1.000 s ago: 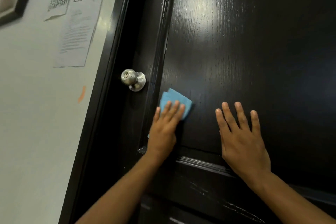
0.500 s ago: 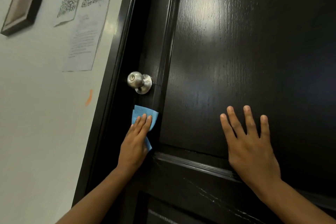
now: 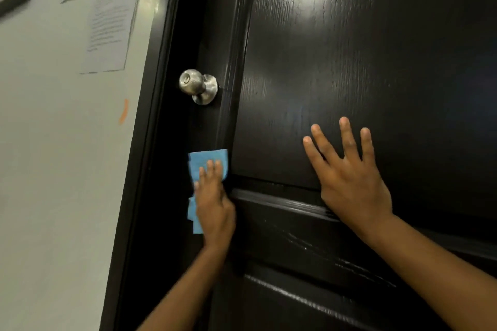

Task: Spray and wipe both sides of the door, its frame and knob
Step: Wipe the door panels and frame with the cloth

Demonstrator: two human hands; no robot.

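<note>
Pale wall (image 3: 53,169), left, with two posted papers (image 3: 107,24) and one picture-frame corner.

Door (image 3: 349,62), one: black, panelled, wiping step in hand on its latch-side stile.
Door frame (image 3: 150,115), one.
Hands, two: right hand (image 3: 352,183) spread flat on the panel; left hand (image 3: 215,204) pressing cloth with straight fingers.
Blue cloth (image 3: 204,161), one, below the knob.
Steel knob (image 3: 197,85), one; judged next, calling for an upward stroke.

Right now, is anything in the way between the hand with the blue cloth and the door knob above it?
Nothing visible. The left hand presses the blue cloth flat below the knob, with only bare dark door surface between them.
</note>
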